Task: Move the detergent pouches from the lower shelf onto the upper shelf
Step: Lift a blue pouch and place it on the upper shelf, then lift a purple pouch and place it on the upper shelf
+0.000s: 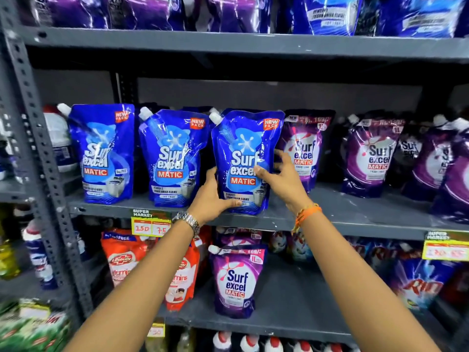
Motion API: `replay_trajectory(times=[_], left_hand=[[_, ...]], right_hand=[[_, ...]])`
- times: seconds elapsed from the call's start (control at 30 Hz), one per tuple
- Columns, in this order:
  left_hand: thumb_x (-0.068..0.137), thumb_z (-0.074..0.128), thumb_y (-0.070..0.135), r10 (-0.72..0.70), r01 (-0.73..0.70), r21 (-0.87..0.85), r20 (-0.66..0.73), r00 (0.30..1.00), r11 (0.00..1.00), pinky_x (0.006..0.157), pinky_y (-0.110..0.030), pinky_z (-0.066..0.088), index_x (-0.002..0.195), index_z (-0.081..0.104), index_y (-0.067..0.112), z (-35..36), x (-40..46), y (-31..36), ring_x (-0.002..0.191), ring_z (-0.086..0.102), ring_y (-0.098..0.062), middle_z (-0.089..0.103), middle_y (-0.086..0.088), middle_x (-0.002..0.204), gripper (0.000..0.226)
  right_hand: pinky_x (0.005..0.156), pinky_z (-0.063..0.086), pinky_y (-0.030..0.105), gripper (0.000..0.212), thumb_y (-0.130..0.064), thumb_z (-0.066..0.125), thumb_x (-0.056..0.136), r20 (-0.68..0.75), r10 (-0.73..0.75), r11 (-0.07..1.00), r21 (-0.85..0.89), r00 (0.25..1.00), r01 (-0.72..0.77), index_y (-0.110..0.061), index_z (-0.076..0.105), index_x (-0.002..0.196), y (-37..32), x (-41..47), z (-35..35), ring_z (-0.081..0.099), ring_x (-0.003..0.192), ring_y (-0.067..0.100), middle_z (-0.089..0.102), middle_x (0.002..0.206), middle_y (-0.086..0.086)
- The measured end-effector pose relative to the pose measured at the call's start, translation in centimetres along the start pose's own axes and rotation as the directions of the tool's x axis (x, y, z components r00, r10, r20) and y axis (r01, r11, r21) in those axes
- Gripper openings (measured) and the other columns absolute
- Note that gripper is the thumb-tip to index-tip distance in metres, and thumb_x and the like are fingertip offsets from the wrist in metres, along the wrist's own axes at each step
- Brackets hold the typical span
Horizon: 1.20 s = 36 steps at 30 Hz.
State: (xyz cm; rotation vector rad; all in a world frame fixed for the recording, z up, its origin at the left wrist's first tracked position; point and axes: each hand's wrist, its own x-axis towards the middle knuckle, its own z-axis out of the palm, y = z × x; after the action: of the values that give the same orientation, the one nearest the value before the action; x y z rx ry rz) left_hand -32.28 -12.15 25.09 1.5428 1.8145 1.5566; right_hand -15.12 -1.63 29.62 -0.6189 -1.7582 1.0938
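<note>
Two bare forearms are reaching up from the bottom of the view, the left carrying a metal wristwatch [187, 221] and the right an orange thread bracelet [305, 214]. Both hands are gripping a blue Surf Excel Matic pouch [243, 161] that is standing at the front edge of the upper shelf [355, 219]: the left hand [212, 196] is cupping its lower left corner, and the right hand [281, 177] is pressing its right side. The pouch is likely heavy with liquid, soft-walled and slick, so support under the base is advisable. One purple Surf Excel pouch [237, 280] is standing on the lower shelf [279, 323], with bare room beside it. Neighbouring pouches are crowding both sides of the blue one.
</note>
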Motion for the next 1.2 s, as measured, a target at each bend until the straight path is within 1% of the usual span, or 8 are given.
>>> replay_trajectory(times=[0.23, 0.57, 0.7, 0.83, 0.97, 1.03, 1.1, 1.2], left_hand=[[0.063, 0.089, 0.018, 0.158, -0.209, -0.088, -0.400, 0.903, 0.974, 0.096, -0.017, 0.053, 0.133, 0.046, 0.031, 2.4, -10.5, -5.9, 0.113, 0.066, -0.006, 0.066, 0.012, 0.119, 0.084], [0.058, 0.097, 0.014, -0.314, 0.316, 0.046, -0.048, 0.948, 0.948, 0.115, -0.036, 0.039, 0.154, 0.021, 0.003, 9.2, -15.9, -22.9, 0.140, 0.044, -0.026, 0.039, -0.014, 0.154, 0.122], [0.054, 0.098, 0.018, -0.289, 0.285, 0.080, 0.049, 0.956, 0.955, 0.108, -0.018, 0.039, 0.153, 0.014, 0.003, 10.9, -13.9, -26.1, 0.133, 0.044, -0.007, 0.042, 0.002, 0.147, 0.130], [0.052, 0.098, 0.028, -0.317, 0.313, 0.080, 0.034, 0.948, 0.946, 0.099, -0.032, 0.050, 0.142, 0.027, 0.008, 12.4, -12.7, -28.3, 0.122, 0.055, -0.014, 0.053, 0.007, 0.131, 0.116], [0.049, 0.093, 0.041, -0.313, 0.313, 0.033, -0.014, 0.950, 0.949, 0.087, 0.003, 0.038, 0.144, 0.029, 0.008, 12.9, -13.0, -29.0, 0.111, 0.046, 0.020, 0.044, 0.041, 0.121, 0.119], [0.050, 0.088, 0.048, -0.317, 0.318, 0.022, -0.060, 0.947, 0.948, 0.087, 0.012, 0.028, 0.147, 0.027, 0.005, 13.1, -13.8, -28.4, 0.110, 0.033, 0.037, 0.042, 0.031, 0.128, 0.123], [0.050, 0.086, 0.049, -0.331, 0.335, 0.035, -0.092, 0.939, 0.942, 0.100, 0.001, 0.032, 0.149, 0.026, 0.007, 13.2, -14.5, -28.0, 0.114, 0.029, 0.040, 0.044, 0.016, 0.133, 0.123], [0.051, 0.093, 0.044, -0.362, 0.367, 0.042, -0.098, 0.927, 0.929, 0.114, -0.043, 0.043, 0.154, 0.024, 0.013, 13.7, -15.9, -27.0, 0.138, 0.046, -0.005, 0.050, -0.001, 0.151, 0.128]], right_hand=[[0.077, 0.052, 0.019, 0.027, -0.033, 0.073, 0.089, -0.472, -0.215, 0.963, 0.046, 0.855, 0.267, -0.040, 0.055, 0.108, 6.2, -11.5, -1.8, 0.063, 0.087, 0.004, 0.069, 0.101, -0.015], [0.107, 0.046, 0.048, 0.058, -0.007, 0.072, 0.091, -0.052, 0.390, 0.921, 0.015, 0.919, -0.390, -0.003, 0.041, 0.139, 23.9, -16.5, 3.5, 0.050, 0.115, 0.024, 0.050, 0.126, 0.010], [0.114, 0.043, 0.050, 0.068, 0.004, 0.068, 0.091, 0.125, 0.411, 0.910, 0.009, 0.903, -0.415, 0.001, 0.031, 0.148, 26.3, -15.2, 4.8, 0.048, 0.138, 0.034, 0.047, 0.148, 0.019], [0.104, 0.055, 0.044, 0.057, 0.004, 0.066, 0.092, 0.188, 0.382, 0.917, 0.046, 0.905, -0.396, 0.004, 0.041, 0.143, 28.2, -14.4, 5.3, 0.059, 0.127, 0.029, 0.057, 0.141, 0.022], [0.092, 0.059, 0.027, 0.047, 0.009, 0.066, 0.090, 0.121, 0.332, 0.936, 0.078, 0.935, -0.343, 0.009, 0.049, 0.134, 28.8, -14.1, 5.4, 0.070, 0.104, 0.005, 0.064, 0.129, 0.022], [0.088, 0.060, 0.026, 0.044, 0.008, 0.068, 0.089, 0.084, 0.337, 0.933, 0.101, 0.938, -0.345, 0.008, 0.052, 0.131, 28.8, -14.4, 5.6, 0.071, 0.100, 0.004, 0.067, 0.120, 0.016], [0.085, 0.061, 0.027, 0.041, 0.005, 0.069, 0.089, 0.062, 0.354, 0.926, 0.117, 0.933, -0.359, 0.005, 0.055, 0.127, 28.7, -14.9, 5.6, 0.073, 0.098, 0.006, 0.072, 0.111, 0.011], [0.083, 0.062, 0.027, 0.038, 0.004, 0.070, 0.089, 0.050, 0.360, 0.923, 0.127, 0.931, -0.364, -0.001, 0.056, 0.124, 27.9, -16.5, 4.9, 0.074, 0.098, 0.007, 0.074, 0.105, 0.003]])
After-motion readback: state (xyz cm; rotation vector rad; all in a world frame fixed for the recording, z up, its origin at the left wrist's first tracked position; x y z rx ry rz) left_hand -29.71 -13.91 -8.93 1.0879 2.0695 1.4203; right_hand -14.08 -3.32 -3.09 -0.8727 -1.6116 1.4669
